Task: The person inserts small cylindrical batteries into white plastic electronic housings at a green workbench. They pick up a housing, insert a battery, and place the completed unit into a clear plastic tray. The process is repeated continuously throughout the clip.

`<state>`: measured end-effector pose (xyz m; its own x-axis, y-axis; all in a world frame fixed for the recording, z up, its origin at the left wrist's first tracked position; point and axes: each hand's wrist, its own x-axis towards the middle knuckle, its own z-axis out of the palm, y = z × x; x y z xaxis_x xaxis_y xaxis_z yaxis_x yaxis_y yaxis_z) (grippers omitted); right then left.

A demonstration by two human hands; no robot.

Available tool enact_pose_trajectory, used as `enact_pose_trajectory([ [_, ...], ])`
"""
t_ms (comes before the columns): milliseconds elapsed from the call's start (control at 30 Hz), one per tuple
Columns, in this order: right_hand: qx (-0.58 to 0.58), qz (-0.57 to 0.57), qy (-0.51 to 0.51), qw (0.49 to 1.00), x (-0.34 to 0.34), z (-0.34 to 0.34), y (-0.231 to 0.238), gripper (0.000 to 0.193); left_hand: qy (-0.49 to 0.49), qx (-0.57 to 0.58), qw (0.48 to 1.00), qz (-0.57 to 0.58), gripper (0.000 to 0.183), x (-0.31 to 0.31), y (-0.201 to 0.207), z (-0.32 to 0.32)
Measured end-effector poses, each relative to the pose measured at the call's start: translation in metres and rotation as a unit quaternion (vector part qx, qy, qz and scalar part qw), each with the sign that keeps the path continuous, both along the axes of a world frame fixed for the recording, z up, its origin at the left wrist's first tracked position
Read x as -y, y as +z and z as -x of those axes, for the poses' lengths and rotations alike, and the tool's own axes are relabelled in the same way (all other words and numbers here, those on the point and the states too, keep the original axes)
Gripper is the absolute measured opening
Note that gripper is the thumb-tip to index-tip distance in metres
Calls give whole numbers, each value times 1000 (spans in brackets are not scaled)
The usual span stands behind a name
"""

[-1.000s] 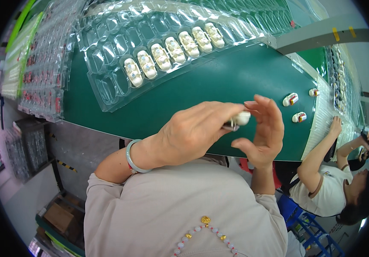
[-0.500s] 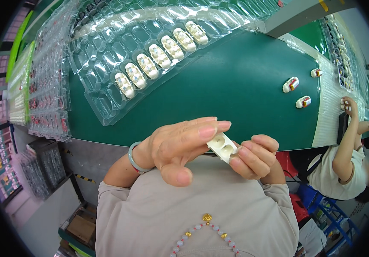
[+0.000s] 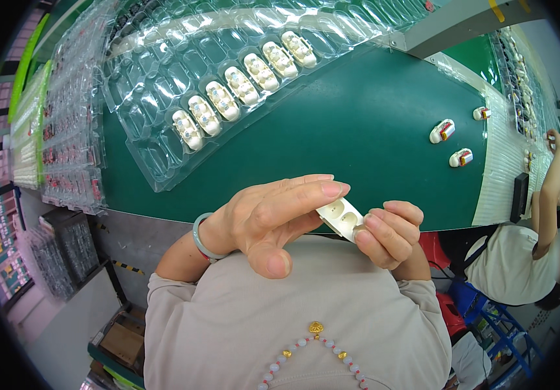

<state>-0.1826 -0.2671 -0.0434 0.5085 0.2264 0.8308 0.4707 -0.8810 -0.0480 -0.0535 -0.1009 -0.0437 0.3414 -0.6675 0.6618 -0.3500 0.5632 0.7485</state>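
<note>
My right hand (image 3: 392, 235) pinches a white plastic piece (image 3: 340, 218) with two rounded hollows, like the inside of an earbud case, in front of my chest. Its hollows face up and it is tilted. My left hand (image 3: 277, 221) is stretched out beside it, fingers straight and thumb apart. The left fingertips reach over the piece's far left end; whether they press on it I cannot tell. Beyond my hands, a clear blister tray (image 3: 156, 146) holds a slanting row of several white pieces (image 3: 222, 101) of similar size.
Three small white parts with red and copper-coloured insides (image 3: 461, 157) lie on the green table (image 3: 358, 130) to the right, near a white foam sheet (image 3: 496, 162). Stacked clear trays (image 3: 72, 136) stand at left. A grey metal bar (image 3: 462, 26) crosses top right. A co-worker (image 3: 514, 260) sits at right.
The white piece has turned slightly in my right hand, and my left thumb has shifted a little. The co-worker's arm has moved farther away, from the foam sheet's edge toward the far trays.
</note>
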Motion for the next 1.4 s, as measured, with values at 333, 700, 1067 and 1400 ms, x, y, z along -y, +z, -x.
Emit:
enact_pose_trajectory([
  [333, -358, -553, 1, 752, 1, -15, 10, 40, 74, -152, 967, -188, 106, 22, -3, 10],
  [700, -310, -612, -293, 666, 186, 107, 30, 38, 0, -127, 918, -376, 72, 44, 3, 10],
  [1067, -492, -418, -280, 711, 344, 108, 13, 34, -63, -33, 919, -389, 40, 24, 24, -8],
  [1400, -324, -52, -629, 705, 278, 95, 44, 44, 270, -15, 892, -361, 29, -138, 95, -75],
])
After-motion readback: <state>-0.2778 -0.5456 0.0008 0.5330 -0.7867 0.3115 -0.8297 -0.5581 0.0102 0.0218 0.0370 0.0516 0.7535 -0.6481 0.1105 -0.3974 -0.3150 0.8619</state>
